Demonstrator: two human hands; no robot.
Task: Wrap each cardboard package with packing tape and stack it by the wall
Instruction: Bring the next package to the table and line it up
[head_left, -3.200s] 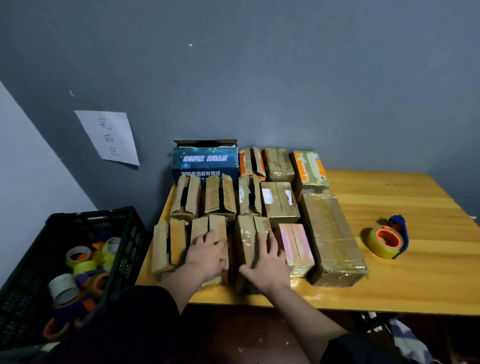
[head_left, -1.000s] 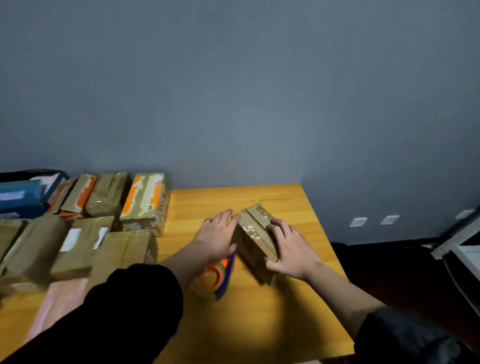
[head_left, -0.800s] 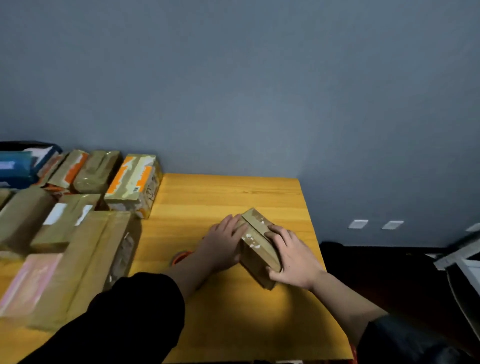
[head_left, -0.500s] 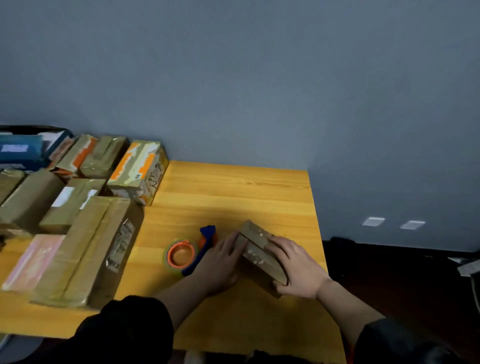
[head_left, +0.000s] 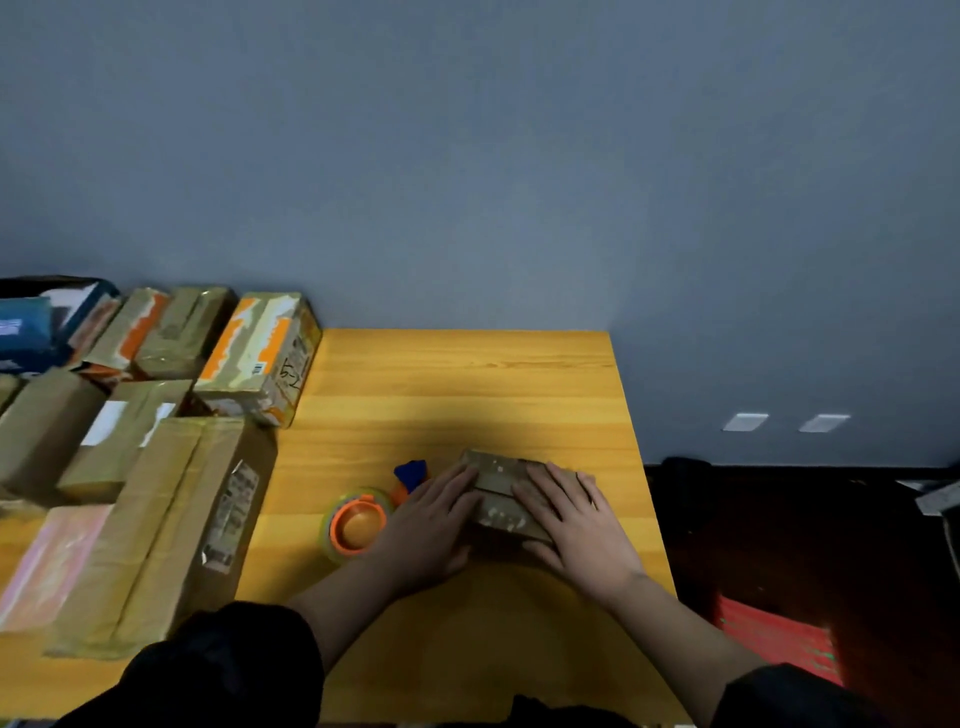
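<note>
both hands lie on a small cardboard package (head_left: 501, 499) set on the right part of the wooden desk (head_left: 457, 395). the left hand (head_left: 434, 525) rests with fingers nearly straight against the package's left side and top; the right hand (head_left: 574, 525) lies flat across its top, fingers spread, thumb at the near edge. just left of the left hand sits a tape roll (head_left: 356, 527) with an orange core and blue handle. further left, taped boxes (head_left: 171, 519) are packed together, reaching back to the grey wall (head_left: 467, 182).
</note>
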